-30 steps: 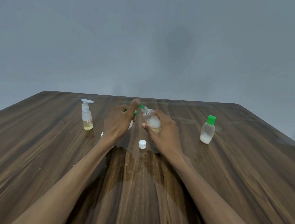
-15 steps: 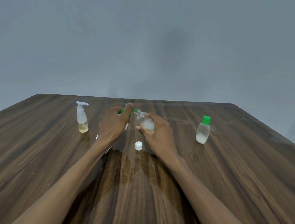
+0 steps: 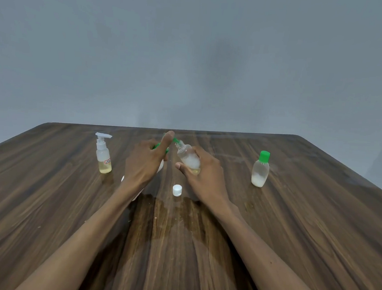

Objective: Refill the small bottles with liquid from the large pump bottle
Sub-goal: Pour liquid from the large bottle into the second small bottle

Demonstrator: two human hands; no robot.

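Note:
My right hand [image 3: 202,176] grips a small clear bottle [image 3: 188,157], uncapped and tilted left, with white liquid inside. My left hand [image 3: 146,162] lies over the large pump bottle's green pump head [image 3: 162,145], whose spout touches the small bottle's open neck. The large bottle's white body [image 3: 160,168] is mostly hidden under my hand and forearm. A white cap [image 3: 177,190] lies on the table just in front of both hands.
A small spray bottle [image 3: 103,153] with yellowish liquid stands at the left. A green-capped small bottle [image 3: 260,169] with white liquid stands at the right. The wooden table [image 3: 293,221] has a wet patch near the middle. A grey wall rises behind.
Hands and bottles keep their pose; the spout stays at the small bottle's neck. The whole scene has shifted slightly in the picture as my head moved.

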